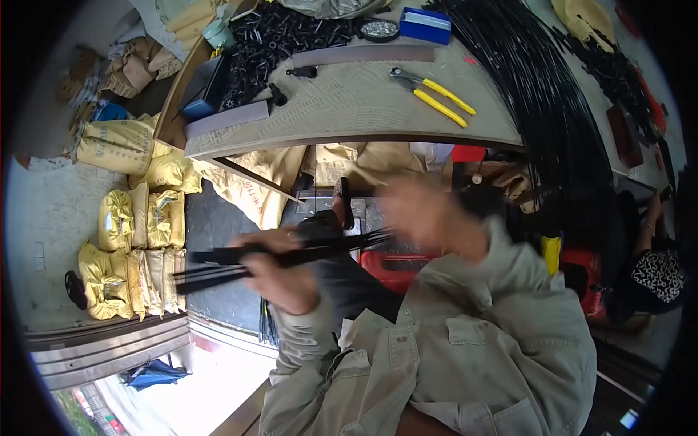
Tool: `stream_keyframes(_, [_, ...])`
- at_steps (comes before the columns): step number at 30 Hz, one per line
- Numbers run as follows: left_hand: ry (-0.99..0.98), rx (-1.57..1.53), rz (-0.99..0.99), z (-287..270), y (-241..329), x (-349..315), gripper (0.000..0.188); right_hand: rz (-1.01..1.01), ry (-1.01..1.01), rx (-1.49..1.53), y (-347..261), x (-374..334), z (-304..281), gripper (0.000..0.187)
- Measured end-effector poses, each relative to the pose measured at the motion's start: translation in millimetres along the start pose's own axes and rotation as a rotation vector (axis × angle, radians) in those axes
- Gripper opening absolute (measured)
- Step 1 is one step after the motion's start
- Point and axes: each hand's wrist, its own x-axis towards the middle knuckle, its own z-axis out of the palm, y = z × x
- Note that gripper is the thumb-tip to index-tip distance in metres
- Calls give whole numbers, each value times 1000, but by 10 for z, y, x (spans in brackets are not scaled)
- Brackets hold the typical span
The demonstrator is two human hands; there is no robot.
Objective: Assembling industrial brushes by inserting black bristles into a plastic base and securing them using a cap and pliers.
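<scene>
My left hand point(282, 280) is closed round a bundle of thin black strips point(323, 251), held in front of my body below the workbench edge. The strips lie roughly level; their ends stick out on both sides of the fist. Close to the right-hand ends of the bundle is my right hand point(422, 218), raised and smeared by motion. Its fingers cannot be made out, nor whether it touches the strips. On the bench point(349, 109) lie pliers with yellow handles point(443, 98), beyond my hands.
Small black parts point(265, 47) are heaped at the bench's far left. Long black strands point(531, 80) hang over its right edge. A blue box point(425, 25) stands at the back. Yellow sacks point(127, 269) are stacked left. Another person point(651, 269) sits at right, near a red stool point(396, 270).
</scene>
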Motion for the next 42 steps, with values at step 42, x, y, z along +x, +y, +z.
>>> stream_keyframes(42, [-550,796,17,375,-22,-157,43,620,195,1479,-283,344,-94,28])
